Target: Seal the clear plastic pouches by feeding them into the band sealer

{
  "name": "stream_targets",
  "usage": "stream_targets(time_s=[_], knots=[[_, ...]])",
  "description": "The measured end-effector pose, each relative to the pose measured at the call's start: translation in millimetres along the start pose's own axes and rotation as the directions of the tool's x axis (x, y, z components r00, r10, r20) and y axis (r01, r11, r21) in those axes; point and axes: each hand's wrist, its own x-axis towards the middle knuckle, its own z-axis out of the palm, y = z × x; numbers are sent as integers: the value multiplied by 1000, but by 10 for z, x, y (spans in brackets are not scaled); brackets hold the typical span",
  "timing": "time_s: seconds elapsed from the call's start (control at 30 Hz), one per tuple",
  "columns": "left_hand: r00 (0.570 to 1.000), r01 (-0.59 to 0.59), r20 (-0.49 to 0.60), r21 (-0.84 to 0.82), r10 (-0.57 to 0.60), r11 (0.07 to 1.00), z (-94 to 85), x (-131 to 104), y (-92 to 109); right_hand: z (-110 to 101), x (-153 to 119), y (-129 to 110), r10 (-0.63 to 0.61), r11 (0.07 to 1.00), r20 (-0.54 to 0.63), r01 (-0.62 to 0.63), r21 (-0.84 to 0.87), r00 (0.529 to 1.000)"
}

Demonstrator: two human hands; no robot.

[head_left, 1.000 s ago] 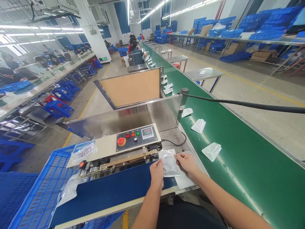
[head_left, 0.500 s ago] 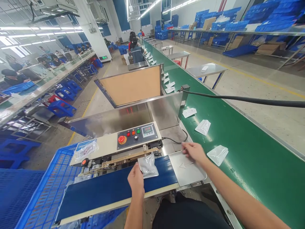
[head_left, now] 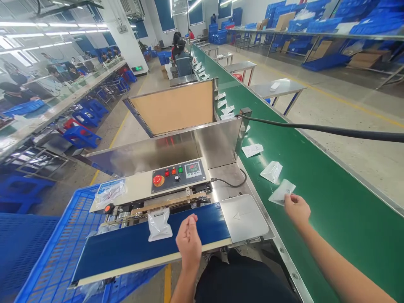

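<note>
Pouch [head_left: 280,192] edge on green conveyor [head_left: 331,198] pinched by right hand [head_left: 296,209]; left hand [head_left: 189,242] released over blue belt [head_left: 126,248], gap beside white packet [head_left: 159,225].

The long conveyor [head_left: 328,189] is green, the machine's short belt [head_left: 126,248] deep blue. Pouches [head_left: 159,225] look silvery white. The control panel [head_left: 178,175] is dark, with red, orange and green buttons; the basket [head_left: 47,256] is blue.

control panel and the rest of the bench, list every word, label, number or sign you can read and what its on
Metal plate: an arrow, no words
Display: digits too blurred
Pouch on the blue belt: print too small
Blue label: too small
No words or numbers are legible
</note>
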Motion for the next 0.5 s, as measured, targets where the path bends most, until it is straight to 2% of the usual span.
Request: stream_targets(time_s=[0.07, 0.13, 0.17, 0.23, 0.3, 0.33, 0.37, 0.4, 0.5], knots=[[979, -116, 172, 38, 108, 992, 258, -77, 144, -40, -210, -327, -74, 989, 4, 73, 129, 997], [927, -211, 323, 30, 190, 977, 533, -142, 268, -112, -479, -696, -248, 938, 43, 228, 262, 968], [903, -221, 378, 5, 202, 975, 666, -165, 312, -152, -627, -879, -361, 893, 95, 314, 324, 928], [879, -158, 448, -52, 165, 986, 888, -187, 353, -223, -921, -1204, -555, 791, 261, 404, 458, 790], [894, -49, 441, -77, 78, 996, 1014, -177, 339, -272, -1177, -1432, -637, 739, 415, 364, 567, 649], [908, -5, 418, -76, 36, 997, 1035, -166, 318, -286, -1282, -1501, -638, 740, 473, 313, 596, 608], [921, 24, 389, -70, 5, 997, 1029, -155, 294, -291, -1368, -1543, -615, 754, 520, 249, 608, 593], [930, 38, 367, -64, -12, 997, 1004, -147, 268, -288, -1437, -1562, -574, 774, 557, 176, 608, 601], [927, 41, 376, -60, -16, 997, 886, -144, 197, -232, -1539, -1535, -401, 819, 648, -63, 570, 647]])
